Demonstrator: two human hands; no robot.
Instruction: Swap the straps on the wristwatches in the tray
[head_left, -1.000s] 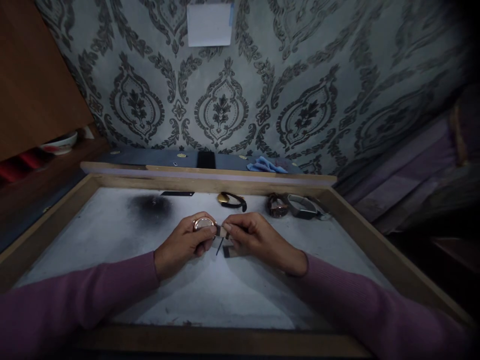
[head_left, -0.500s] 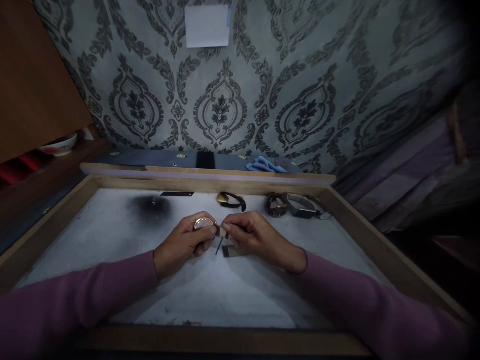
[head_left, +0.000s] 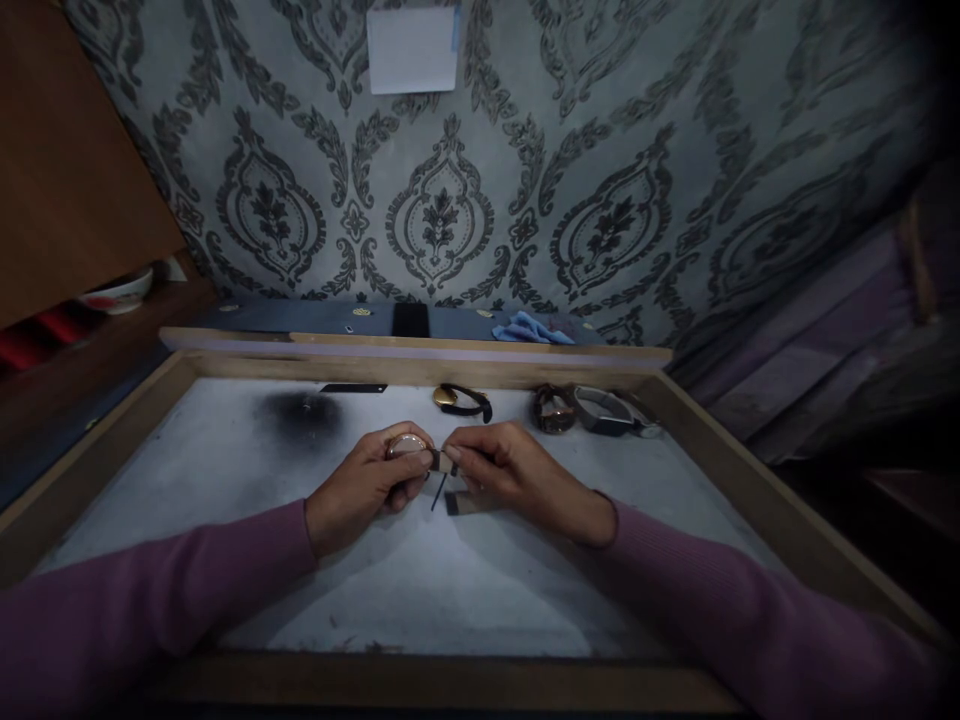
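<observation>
Between thumb and fingers of my left hand [head_left: 371,480] is a round gold-rimmed watch [head_left: 407,447] with a pale face. My right hand [head_left: 495,465] pinches a short light-brown strap piece [head_left: 442,461] at the watch's right side, close to my left fingertips. A thin dark rod [head_left: 439,492] slants down below the fingertips. Under my right hand lies a flat grey-brown piece with a dark end [head_left: 453,502]. Fine detail between the fingertips is too small to make out.
The wooden-framed tray [head_left: 420,370] surrounds my hands. Near its back edge lie a dark blade [head_left: 354,388], a gold watch with a black strap [head_left: 444,397], a brown watch [head_left: 553,410] and a grey-strapped watch [head_left: 604,412]. A blue cloth [head_left: 531,328] sits beyond.
</observation>
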